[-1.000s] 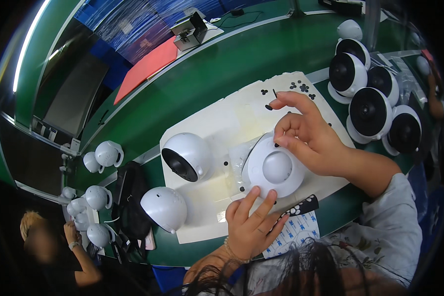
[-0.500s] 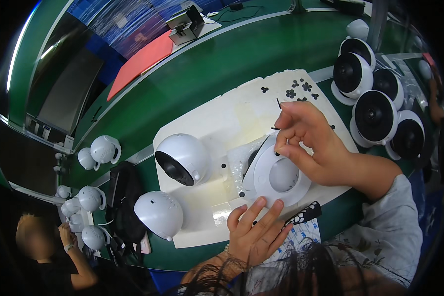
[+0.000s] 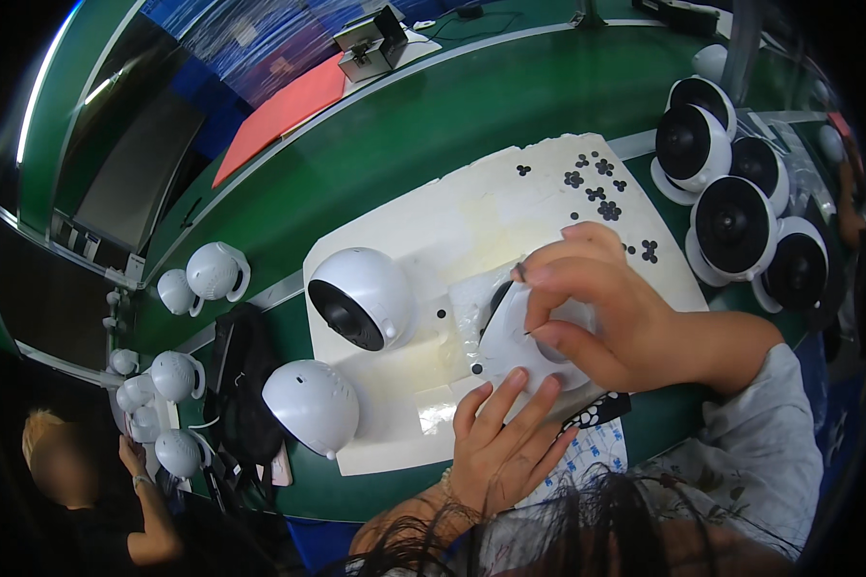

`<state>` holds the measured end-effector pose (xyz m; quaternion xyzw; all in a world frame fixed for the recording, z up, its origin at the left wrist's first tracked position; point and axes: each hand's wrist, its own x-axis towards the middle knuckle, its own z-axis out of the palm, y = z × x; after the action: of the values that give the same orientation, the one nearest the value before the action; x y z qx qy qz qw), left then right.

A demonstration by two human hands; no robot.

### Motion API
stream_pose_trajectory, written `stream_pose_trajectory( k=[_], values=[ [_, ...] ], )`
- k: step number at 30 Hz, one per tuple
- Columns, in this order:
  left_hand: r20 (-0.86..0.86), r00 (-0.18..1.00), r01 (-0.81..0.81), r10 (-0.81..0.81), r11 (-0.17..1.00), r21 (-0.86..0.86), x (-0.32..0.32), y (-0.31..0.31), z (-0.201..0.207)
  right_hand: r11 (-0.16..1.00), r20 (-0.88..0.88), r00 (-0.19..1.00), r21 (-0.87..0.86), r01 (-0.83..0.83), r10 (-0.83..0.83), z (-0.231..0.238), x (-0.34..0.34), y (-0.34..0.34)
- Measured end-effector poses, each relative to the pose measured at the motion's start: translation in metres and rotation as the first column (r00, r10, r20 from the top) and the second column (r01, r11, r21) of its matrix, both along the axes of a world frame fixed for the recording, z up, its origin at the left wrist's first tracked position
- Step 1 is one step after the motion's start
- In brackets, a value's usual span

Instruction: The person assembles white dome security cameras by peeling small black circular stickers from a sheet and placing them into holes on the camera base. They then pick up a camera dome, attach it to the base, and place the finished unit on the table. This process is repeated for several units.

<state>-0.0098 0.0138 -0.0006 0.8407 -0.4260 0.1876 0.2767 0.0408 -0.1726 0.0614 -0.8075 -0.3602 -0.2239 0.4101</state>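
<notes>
From my remote seat I read the green counter first, then the cream board lying slantwise on it. The white unit in hand sat on that board, right of its middle and closer to the near edge than to the far one, with clear wrap partly under it. Toward the board's left edge stood the black-faced dome, and the plain white dome overlapped that edge by the near left corner; I judged both far enough off to leave me elbow room.

My right hand arched over the unit, fingers curled, thumb close to a fingertip. My left hand lay spread and flat, gripping nothing, its fingertips on the unit's near rim. That light, even pressure seemed right to me: enough to stop the unit rocking on slippery wrap, without tipping it.

Past the near edge lay the printed sheet, with the punched black strip overlapping it. Black pads clustered toward the far right corner, within easy reach. Smallest was a dark sliver at my right thumb; I could not tell whether it was pinched. Such a small piece called, I thought, for a braced wrist and a straight-down press.
</notes>
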Motion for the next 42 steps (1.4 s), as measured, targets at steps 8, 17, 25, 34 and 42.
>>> stream_pose_trajectory(
  k=[8,17,25,34,42],
  values=[
    [0.014,1.000,-0.002,0.002,1.000,-0.011,0.001,0.000,-0.001,0.992,-0.084,0.996,-0.119,-0.036,0.026,-0.008,0.001,0.005],
    [-0.002,1.000,-0.019,0.019,0.999,-0.031,0.002,-0.002,0.003,0.938,0.273,0.961,-0.324,0.126,-0.035,-0.008,-0.010,0.000],
    [0.055,0.998,-0.025,0.026,0.999,-0.026,0.002,-0.002,-0.004,0.967,0.041,0.996,-0.242,0.085,-0.078,-0.010,-0.029,-0.031],
    [0.054,0.998,-0.006,0.008,0.999,-0.040,0.003,-0.001,-0.006,0.991,-0.267,0.964,-0.135,-0.024,-0.013,-0.024,-0.034,-0.028],
    [0.029,1.000,-0.006,0.007,0.999,-0.037,0.003,-0.002,-0.006,0.988,-0.245,0.969,-0.153,0.002,-0.040,-0.028,-0.034,-0.027]
  ],
)
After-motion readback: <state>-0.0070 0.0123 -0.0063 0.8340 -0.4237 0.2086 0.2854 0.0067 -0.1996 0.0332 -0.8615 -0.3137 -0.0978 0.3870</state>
